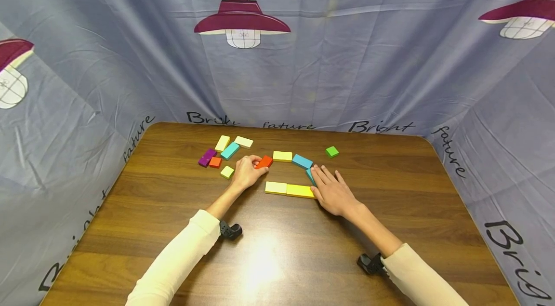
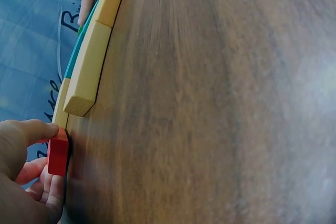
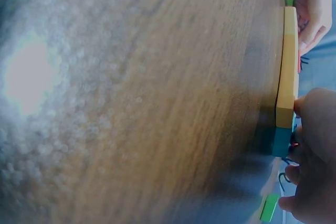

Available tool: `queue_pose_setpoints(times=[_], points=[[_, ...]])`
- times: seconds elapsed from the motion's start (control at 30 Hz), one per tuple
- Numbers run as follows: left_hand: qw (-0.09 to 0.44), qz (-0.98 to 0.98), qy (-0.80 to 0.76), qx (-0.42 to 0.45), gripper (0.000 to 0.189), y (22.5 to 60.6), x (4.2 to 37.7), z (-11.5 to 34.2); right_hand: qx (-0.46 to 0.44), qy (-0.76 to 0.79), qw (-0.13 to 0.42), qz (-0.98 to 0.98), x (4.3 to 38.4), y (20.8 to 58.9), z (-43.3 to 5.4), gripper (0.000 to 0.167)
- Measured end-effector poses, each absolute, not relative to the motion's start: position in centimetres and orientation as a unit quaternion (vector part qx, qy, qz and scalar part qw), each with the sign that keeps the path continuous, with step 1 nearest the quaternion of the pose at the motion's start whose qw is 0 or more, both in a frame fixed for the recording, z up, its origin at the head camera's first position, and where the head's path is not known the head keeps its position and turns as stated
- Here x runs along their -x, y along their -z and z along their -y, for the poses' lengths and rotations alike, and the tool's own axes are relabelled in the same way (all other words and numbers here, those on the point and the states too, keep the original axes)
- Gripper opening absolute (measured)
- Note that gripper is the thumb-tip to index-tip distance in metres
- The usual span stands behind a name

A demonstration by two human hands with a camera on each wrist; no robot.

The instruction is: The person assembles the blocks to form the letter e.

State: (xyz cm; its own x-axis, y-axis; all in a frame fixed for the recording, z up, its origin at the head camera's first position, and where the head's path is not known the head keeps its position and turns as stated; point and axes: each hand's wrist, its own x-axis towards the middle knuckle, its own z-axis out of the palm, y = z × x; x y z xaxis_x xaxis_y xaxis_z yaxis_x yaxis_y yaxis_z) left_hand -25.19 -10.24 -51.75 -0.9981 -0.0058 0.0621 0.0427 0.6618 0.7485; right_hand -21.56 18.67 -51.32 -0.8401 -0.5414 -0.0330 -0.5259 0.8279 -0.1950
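Observation:
My left hand [image 1: 246, 172] pinches a red block [image 1: 265, 162] between thumb and fingers, low over the wooden table. Its far end lies close to a pale yellow block [image 1: 283, 156]. From there a blue block [image 1: 302, 161] and a teal block [image 1: 310, 177] curve round to the right. My right hand [image 1: 333, 191] lies with extended fingers over the teal block, hiding part of it. Its thumb is at the right end of a yellow block [image 1: 300, 191]. End to end with that one, a cream block [image 1: 275, 188] forms a straight row in front of the curve.
Loose blocks lie left of my left hand: purple [image 1: 207, 157], small red [image 1: 215, 162], turquoise [image 1: 230, 151], light yellow [image 1: 223, 143], cream [image 1: 244, 142] and small yellow-green [image 1: 227, 172]. A small green block [image 1: 332, 152] sits beyond my right hand. A printed curtain [image 1: 303, 79] borders the table [image 1: 130, 229].

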Motion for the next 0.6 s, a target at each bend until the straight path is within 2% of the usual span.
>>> queue_pose_setpoints(times=[0.6], points=[[0.045,0.916,0.398,0.009,0.037,51.73,25.05,9.84,0.279,0.091,0.043,-0.955,21.51,51.2,-18.64,0.06]])
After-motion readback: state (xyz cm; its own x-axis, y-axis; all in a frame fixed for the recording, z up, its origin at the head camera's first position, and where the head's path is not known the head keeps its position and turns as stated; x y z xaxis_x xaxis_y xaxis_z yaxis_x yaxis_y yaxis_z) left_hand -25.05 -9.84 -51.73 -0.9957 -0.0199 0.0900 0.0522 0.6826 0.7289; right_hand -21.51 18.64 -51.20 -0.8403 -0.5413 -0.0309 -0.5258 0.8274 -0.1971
